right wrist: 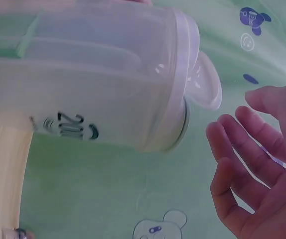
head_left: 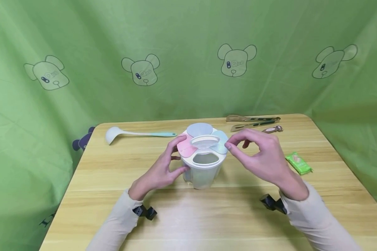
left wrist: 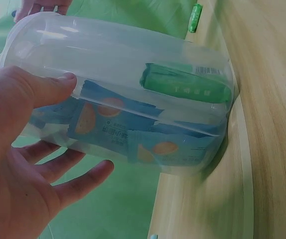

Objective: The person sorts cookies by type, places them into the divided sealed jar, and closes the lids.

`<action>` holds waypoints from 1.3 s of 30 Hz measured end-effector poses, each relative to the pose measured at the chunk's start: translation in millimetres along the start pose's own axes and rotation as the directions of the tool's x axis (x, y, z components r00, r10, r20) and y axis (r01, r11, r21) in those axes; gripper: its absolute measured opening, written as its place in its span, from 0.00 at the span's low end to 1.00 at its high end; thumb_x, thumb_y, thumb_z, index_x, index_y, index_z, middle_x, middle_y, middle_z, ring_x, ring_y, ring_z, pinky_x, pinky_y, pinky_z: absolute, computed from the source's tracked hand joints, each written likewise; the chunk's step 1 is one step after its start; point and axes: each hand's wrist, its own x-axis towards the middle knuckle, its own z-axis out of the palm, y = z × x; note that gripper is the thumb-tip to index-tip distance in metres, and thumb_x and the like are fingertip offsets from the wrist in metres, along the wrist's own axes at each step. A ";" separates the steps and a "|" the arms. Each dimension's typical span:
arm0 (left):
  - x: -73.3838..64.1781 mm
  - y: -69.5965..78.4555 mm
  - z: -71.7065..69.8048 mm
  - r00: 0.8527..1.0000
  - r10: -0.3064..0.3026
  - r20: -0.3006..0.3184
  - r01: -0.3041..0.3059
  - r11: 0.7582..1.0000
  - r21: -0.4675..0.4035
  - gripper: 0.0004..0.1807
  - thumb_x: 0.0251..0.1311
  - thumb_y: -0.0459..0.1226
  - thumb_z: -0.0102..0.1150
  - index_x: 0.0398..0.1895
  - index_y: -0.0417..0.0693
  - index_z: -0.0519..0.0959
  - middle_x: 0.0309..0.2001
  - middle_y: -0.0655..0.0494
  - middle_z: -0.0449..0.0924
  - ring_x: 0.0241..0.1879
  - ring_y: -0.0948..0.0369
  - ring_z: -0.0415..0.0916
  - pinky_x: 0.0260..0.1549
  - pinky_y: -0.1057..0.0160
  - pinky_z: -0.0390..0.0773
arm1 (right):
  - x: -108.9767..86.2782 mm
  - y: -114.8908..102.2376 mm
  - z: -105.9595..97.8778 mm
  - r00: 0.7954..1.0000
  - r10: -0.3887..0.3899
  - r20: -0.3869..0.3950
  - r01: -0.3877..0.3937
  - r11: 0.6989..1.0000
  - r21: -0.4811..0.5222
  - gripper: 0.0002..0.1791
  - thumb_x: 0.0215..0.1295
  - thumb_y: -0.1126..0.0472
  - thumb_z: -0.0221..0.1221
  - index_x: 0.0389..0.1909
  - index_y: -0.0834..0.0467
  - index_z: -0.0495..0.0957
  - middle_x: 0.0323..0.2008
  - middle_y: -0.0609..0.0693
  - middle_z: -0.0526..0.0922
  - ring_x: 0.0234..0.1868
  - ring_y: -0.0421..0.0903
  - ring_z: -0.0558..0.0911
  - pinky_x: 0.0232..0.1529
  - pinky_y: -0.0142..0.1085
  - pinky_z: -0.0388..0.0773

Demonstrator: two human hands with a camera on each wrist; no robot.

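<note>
A translucent plastic storage canister (head_left: pixel 204 174) stands upright on the table, its white top fitted with pink (head_left: pixel 186 146), grey-blue (head_left: pixel 199 129) and light blue lids. The front opening is uncovered, with a pale flap (head_left: pixel 205 140) raised behind it. My left hand (head_left: pixel 163 167) grips the canister's left side, thumb in front and fingers by the pink lid. Through the wall, the left wrist view shows blue packets (left wrist: pixel 113 117) and a green packet (left wrist: pixel 183 82) inside. My right hand (head_left: pixel 264 153) holds nothing; its loosely bent fingers hover beside the light blue lid (head_left: pixel 220 144).
A white ladle (head_left: pixel 113 133) with a mint handle lies at the back left. Brown utensils with dark green handles (head_left: pixel 260 123) and a small brown item (head_left: pixel 272 129) lie at the back right. On the right is a green packet (head_left: pixel 299 163). Green curtain (head_left: pixel 188 62) hangs behind.
</note>
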 end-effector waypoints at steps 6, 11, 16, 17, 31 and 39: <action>-0.6 -0.4 0.2 1.000 -0.007 0.000 0.007 1.000 -0.005 0.55 0.63 0.23 0.71 0.87 0.52 0.50 0.88 0.45 0.53 0.74 0.43 0.72 0.66 0.50 0.87 | -7.8 19.5 -9.1 0.998 0.059 -0.009 -0.059 0.996 -0.073 0.08 0.58 0.74 0.74 0.35 0.59 0.91 0.33 0.50 0.94 0.33 0.25 0.81 0.37 0.18 0.80; -1.0 -0.5 -0.3 1.000 -0.010 -0.003 0.010 1.000 -0.001 0.54 0.64 0.24 0.71 0.87 0.52 0.50 0.88 0.45 0.52 0.74 0.43 0.72 0.66 0.51 0.87 | -16.1 50.5 -15.9 0.988 0.155 -0.014 -0.155 0.977 -0.148 0.06 0.62 0.71 0.75 0.36 0.58 0.91 0.33 0.51 0.94 0.33 0.21 0.80 0.36 0.16 0.80; -0.4 -0.1 -0.8 1.000 0.003 -0.005 -0.003 1.000 0.003 0.54 0.64 0.24 0.71 0.87 0.51 0.50 0.87 0.45 0.54 0.72 0.43 0.74 0.65 0.50 0.88 | -30.4 84.0 -26.2 0.961 0.275 -0.020 -0.273 0.940 -0.207 0.03 0.66 0.68 0.73 0.38 0.59 0.91 0.33 0.55 0.93 0.32 0.19 0.78 0.34 0.13 0.79; -0.3 0.3 -0.9 1.000 0.002 -0.004 -0.002 1.000 0.002 0.54 0.64 0.24 0.71 0.87 0.52 0.50 0.87 0.45 0.54 0.72 0.44 0.74 0.65 0.50 0.88 | -33.8 89.6 -28.7 0.951 0.308 -0.021 -0.305 0.929 -0.208 0.02 0.67 0.67 0.73 0.38 0.60 0.90 0.33 0.56 0.93 0.32 0.19 0.78 0.34 0.13 0.78; -0.8 -0.8 -1.6 1.000 0.002 -0.003 -0.002 1.000 -0.006 0.54 0.64 0.24 0.71 0.87 0.53 0.50 0.88 0.46 0.53 0.73 0.44 0.73 0.64 0.50 0.88 | -66.8 134.8 -63.3 0.833 0.549 -0.063 -0.545 0.797 -0.259 0.11 0.74 0.56 0.70 0.43 0.61 0.90 0.36 0.40 0.89 0.34 0.17 0.77 0.36 0.11 0.77; -0.5 -1.2 -0.7 1.000 -0.006 0.002 0.006 1.000 -0.009 0.54 0.65 0.25 0.71 0.87 0.53 0.50 0.87 0.46 0.53 0.73 0.44 0.73 0.65 0.49 0.88 | -96.7 165.9 -83.9 0.793 0.609 -0.024 -0.565 0.720 -0.404 0.14 0.76 0.54 0.67 0.50 0.61 0.88 0.48 0.66 0.92 0.39 0.44 0.89 0.38 0.24 0.75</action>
